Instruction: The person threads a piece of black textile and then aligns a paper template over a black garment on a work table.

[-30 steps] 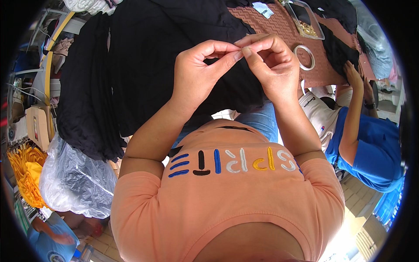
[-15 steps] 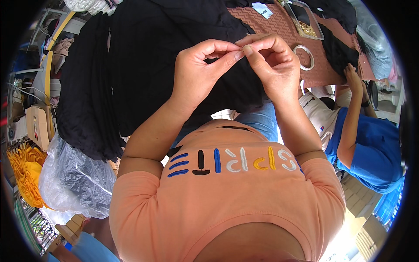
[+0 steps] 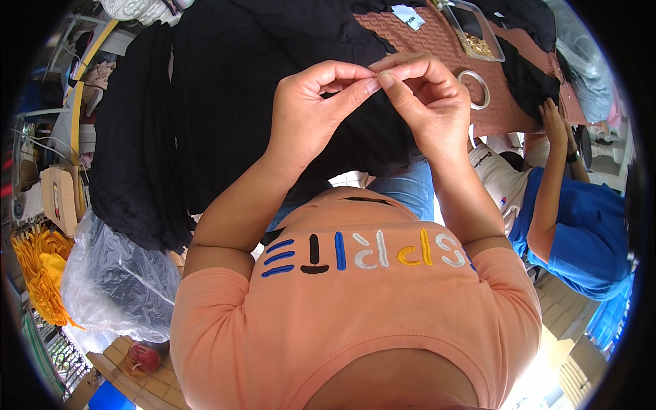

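Note:
My left hand (image 3: 307, 113) and my right hand (image 3: 432, 102) meet at the fingertips above a large spread of black cloth (image 3: 225, 102). Thumb and forefinger of each are pinched together, and the two pinches touch. Whatever sits between the fingertips is too small or too hidden to make out. The cloth covers the work surface ahead of me and hangs down on the left. Just right of my right hand lies a white ring like a roll of tape (image 3: 486, 96).
A clear plastic box (image 3: 501, 50) with small gold-coloured pieces stands on the pinkish patterned table cover (image 3: 502, 113), near a white paper slip (image 3: 408, 17). At right, a co-worker in a blue shirt (image 3: 581, 239) touches black cloth. Clear plastic sheeting (image 3: 119, 280) and yellow cloth (image 3: 41, 273) fill the left.
My hands keep the same pinch, with barely any movement. At the lower left, a blue shape has moved away, and a round red thing on the floor now shows.

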Available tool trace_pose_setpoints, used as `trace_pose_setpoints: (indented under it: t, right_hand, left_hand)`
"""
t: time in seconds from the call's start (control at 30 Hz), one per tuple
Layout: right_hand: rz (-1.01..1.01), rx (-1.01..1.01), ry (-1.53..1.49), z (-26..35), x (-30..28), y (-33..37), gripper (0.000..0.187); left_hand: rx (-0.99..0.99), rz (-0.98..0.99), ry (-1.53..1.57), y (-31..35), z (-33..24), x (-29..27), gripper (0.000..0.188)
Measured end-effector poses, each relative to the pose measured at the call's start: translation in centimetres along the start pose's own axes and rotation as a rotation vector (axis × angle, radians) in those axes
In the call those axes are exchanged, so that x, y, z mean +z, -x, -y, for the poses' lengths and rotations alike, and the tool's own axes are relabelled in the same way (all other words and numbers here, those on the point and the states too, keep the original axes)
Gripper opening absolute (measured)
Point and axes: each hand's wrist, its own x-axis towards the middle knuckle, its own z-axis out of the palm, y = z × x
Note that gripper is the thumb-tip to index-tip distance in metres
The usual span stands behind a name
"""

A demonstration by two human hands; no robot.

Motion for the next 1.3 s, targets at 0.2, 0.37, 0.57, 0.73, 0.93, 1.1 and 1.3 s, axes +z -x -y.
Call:
trace_pose_setpoints:
  t: [0.2,0.37,0.57,0.73,0.93,1.1,1.3]
  right_hand:
    - [0.004,-0.006,0.007,0.2,0.0,0.2,0.009]
    - [0.011,-0.014,0.028,0.3,-0.1,0.3,0.009]
    - [-0.017,0.010,0.010,0.3,0.0,0.5,0.008]
    - [-0.036,0.009,-0.003,0.4,0.0,0.6,0.008]
    - [-0.049,0.008,-0.021,0.3,0.3,0.7,0.008]
    - [-0.047,0.006,-0.024,0.5,0.6,0.8,0.008]
    - [-0.072,-0.029,-0.045,0.6,0.7,1.2,0.006]
  left_hand:
    - [-0.004,0.000,0.009,0.2,-0.1,0.1,0.013]
    - [0.013,0.000,-0.020,0.3,-0.1,0.1,0.014]
    - [0.012,0.024,-0.040,0.5,-0.3,0.2,0.013]
    - [0.013,0.023,-0.040,0.5,-0.3,0.3,0.013]
    - [0.009,0.016,-0.066,0.6,-0.4,0.1,0.013]
    - [-0.003,0.014,-0.021,0.8,-0.6,0.0,0.013]
    - [-0.043,-0.016,-0.044,1.0,-1.3,0.4,0.013]
